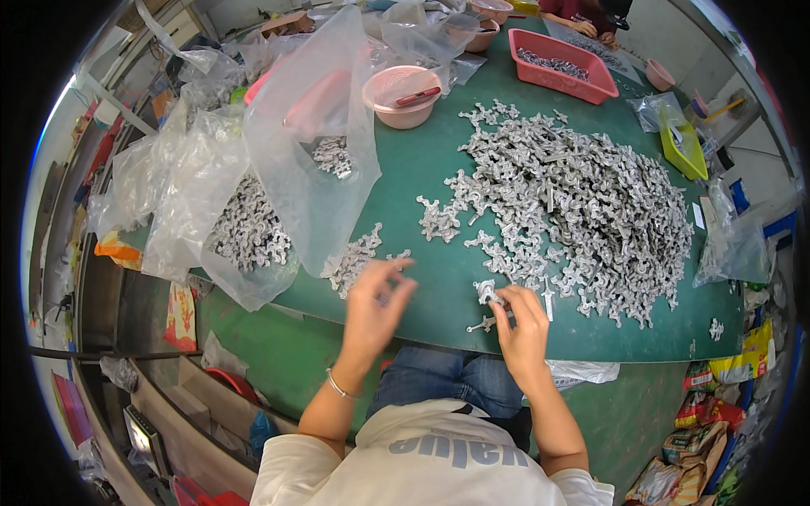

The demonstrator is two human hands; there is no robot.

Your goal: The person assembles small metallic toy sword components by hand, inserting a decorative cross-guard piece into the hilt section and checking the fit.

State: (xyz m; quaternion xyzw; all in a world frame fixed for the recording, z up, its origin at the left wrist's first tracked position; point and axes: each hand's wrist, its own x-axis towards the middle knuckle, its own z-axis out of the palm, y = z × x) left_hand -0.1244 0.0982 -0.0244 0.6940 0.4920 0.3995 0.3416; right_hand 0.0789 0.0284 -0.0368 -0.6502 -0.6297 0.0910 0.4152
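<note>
My right hand (523, 327) pinches a small silver metal casting (486, 292) at the table's near edge. Just below it lies a loose cross-shaped metal piece (482, 324). My left hand (376, 299) is raised near the edge, slightly blurred. Its thumb and forefinger look apart, with nothing visible between them. Behind that hand is a small group of metal castings (354, 260). A large heap of similar silver castings (582, 211) covers the right part of the green table (405, 181). One slim upright piece (548, 302) lies beside my right hand.
Clear plastic bags (312, 202) with more castings (249, 223) crowd the left. A pink bowl (392, 114) carrying a red-handled tool (418, 97) stands behind. Further back sit a pink tray (548, 42) and a yellow-green basket (685, 152). Another person's hands (595, 34) work at the far end.
</note>
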